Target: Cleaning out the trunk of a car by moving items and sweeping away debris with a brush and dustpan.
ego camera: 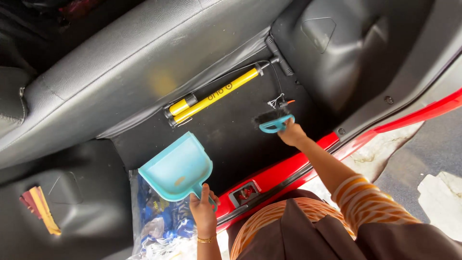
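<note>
Sweeping car floor: keep the dustpan (pixel 176 167) lip flat on the black floor mat (pixel 226 130) and draw the brush (pixel 274 123) in short strokes toward it, probably best from the far right corner. Left hand (pixel 204 212) is closed around the turquoise dustpan's handle, pan at near left, mouth facing the mat. Right hand (pixel 291 133) is clamped on the brush's blue handle, bristles down on the mat at right, well apart from the pan. Yellow pump (pixel 214 96) lies at far edge under the seat (pixel 120 62); avoid snagging its cord. Red door sill (pixel 284 171) is near.
</note>
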